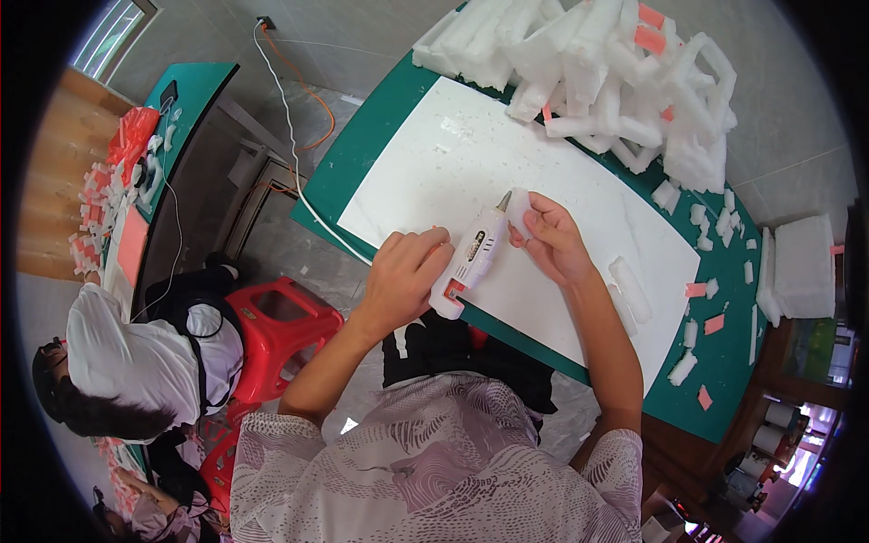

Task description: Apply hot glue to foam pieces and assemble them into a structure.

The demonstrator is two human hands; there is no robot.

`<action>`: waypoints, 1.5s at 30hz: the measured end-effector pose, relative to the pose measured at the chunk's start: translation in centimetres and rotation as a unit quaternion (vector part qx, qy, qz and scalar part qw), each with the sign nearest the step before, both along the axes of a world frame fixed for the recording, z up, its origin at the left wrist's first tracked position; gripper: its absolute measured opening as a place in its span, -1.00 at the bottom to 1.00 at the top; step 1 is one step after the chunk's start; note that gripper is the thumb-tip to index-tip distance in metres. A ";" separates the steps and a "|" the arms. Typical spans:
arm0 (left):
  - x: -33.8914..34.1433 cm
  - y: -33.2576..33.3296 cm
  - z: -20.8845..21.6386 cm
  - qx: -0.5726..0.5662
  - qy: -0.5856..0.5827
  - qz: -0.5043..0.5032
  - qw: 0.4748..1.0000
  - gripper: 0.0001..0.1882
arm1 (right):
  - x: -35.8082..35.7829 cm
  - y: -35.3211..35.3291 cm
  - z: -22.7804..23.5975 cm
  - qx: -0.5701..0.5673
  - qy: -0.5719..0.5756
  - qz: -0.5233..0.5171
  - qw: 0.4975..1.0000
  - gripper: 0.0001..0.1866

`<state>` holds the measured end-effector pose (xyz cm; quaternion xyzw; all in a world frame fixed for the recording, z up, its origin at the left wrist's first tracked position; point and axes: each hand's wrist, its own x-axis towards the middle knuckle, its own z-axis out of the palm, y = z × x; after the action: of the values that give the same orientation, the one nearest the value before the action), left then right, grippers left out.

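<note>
My left hand (405, 276) is closed round the handle end of a white hot glue gun (474, 249), whose body tilts up to the right. Its metal nozzle meets, or nearly meets, a small white foam piece (519, 210). That piece is pinched between the thumb and fingers of my right hand (557, 241). Both hands are above a white board (407, 172) laid on the green table (362, 125). Beside my right forearm, a long white foam strip (630, 291) lies on the board.
White foam frames (588, 72) with pink bits are heaped at the far edge. Foam scraps (715, 323) are scattered on the right. A white cable (299, 172) runs along the left. A seated person (136, 353) works at another table, near a red stool (281, 330).
</note>
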<state>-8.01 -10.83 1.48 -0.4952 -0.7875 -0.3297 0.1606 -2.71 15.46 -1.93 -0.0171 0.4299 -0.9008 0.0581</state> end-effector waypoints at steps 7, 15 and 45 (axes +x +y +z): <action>-0.1 0.0 -0.3 -0.001 -0.008 -0.009 1.000 -0.69 | 0.1 -0.2 0.6 0.025 -0.014 -0.012 1.000 -0.62; -0.4 -0.1 -0.2 0.028 -0.006 -0.015 0.999 -0.67 | 0.0 -0.2 0.7 0.046 -0.013 -0.029 0.998 -0.63; -1.0 -1.2 -0.5 -0.091 0.068 0.014 0.993 -0.64 | 0.0 -0.7 2.4 0.243 -0.050 -0.081 0.965 -0.63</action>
<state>-9.03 -12.03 0.97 -0.5183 -0.8082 -0.2199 0.1727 -2.75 14.75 0.42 0.0773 0.6326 -0.7706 0.0086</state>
